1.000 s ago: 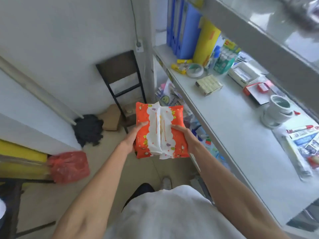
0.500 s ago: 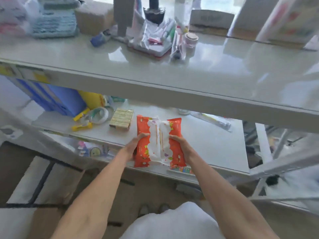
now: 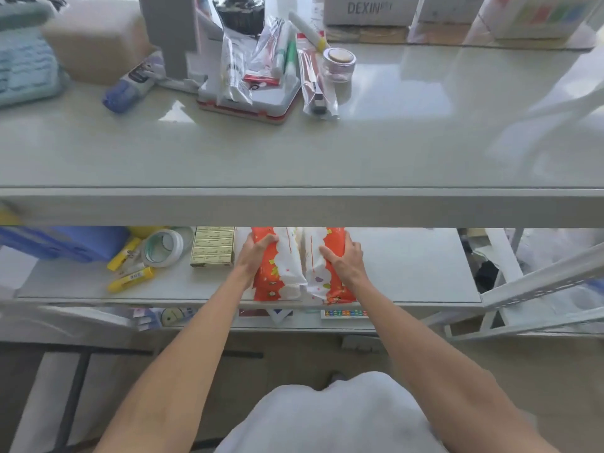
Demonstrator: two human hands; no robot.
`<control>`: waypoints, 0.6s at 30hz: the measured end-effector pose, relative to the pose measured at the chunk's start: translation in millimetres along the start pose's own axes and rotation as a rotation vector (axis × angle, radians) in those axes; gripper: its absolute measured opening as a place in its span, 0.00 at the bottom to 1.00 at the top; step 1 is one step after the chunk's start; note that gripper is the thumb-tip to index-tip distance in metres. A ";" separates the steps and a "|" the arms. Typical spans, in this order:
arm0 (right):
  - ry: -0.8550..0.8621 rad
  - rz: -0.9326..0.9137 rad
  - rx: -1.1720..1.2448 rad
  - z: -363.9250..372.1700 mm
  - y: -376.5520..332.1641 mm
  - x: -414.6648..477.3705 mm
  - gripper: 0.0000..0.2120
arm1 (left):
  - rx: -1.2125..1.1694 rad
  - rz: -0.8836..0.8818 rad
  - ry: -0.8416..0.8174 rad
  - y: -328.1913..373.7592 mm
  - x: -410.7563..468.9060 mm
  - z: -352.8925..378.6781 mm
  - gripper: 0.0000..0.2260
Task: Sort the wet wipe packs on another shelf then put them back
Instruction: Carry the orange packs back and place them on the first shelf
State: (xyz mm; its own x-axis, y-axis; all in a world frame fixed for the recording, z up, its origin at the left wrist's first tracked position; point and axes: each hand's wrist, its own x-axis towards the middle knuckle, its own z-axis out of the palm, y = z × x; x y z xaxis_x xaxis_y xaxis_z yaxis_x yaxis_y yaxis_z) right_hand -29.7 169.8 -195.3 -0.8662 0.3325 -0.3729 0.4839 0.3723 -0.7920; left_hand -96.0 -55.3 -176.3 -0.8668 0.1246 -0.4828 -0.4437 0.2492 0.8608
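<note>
Middle shelf (image 3: 408, 273), 6 o'clock edge: packs (image 3: 302, 266) lie here, left hand (image 3: 256, 253) and right hand (image 3: 343, 259) fingers clamped on either flank. Judged delivered for sorting; sorting and return remain.

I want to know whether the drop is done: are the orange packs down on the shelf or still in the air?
Down: the orange packs lie on the middle shelf, left hand and right hand on them.

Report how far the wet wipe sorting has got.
Done: the orange and white wet wipe packs have reached the middle shelf, beside the yellow box. In hand: left hand and right hand press on them. Left: sorting them, then returning them.
</note>
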 end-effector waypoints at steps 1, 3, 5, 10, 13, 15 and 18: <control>0.012 -0.002 0.025 4.3 1.2 1.0 0.42 | -0.045 -0.002 -0.038 -2.0 -1.7 -0.9 0.22; 0.019 -0.012 0.074 8.5 1.9 2.7 0.37 | -0.098 -0.002 -0.099 -5.8 -1.6 -3.3 0.24; 0.028 -0.007 0.123 6.7 3.6 5.3 0.30 | -0.163 -0.034 -0.135 -7.4 0.1 -5.0 0.23; 0.060 -0.005 0.128 6.3 0.6 4.5 0.23 | -0.267 -0.100 -0.214 -3.3 -2.2 -11.1 0.13; 0.043 0.007 0.137 19.5 -7.0 2.6 0.33 | -0.252 -0.111 -0.276 -1.0 0.2 -19.3 0.13; 0.021 0.009 0.115 22.4 -14.5 -0.8 0.37 | -0.257 -0.118 -0.280 3.9 -1.2 -23.8 0.11; -0.022 0.009 0.039 21.4 -20.6 -0.1 0.39 | -0.248 -0.131 -0.283 10.0 -0.6 -26.5 0.11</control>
State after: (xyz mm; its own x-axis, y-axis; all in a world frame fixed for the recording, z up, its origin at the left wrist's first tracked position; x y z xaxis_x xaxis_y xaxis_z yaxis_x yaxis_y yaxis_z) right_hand -42.3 143.5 -189.3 -0.8646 0.3161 -0.3905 0.4869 0.3353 -0.8065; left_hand -106.0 -78.3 -163.1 -0.7173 0.3757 -0.5868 -0.6182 0.0454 0.7847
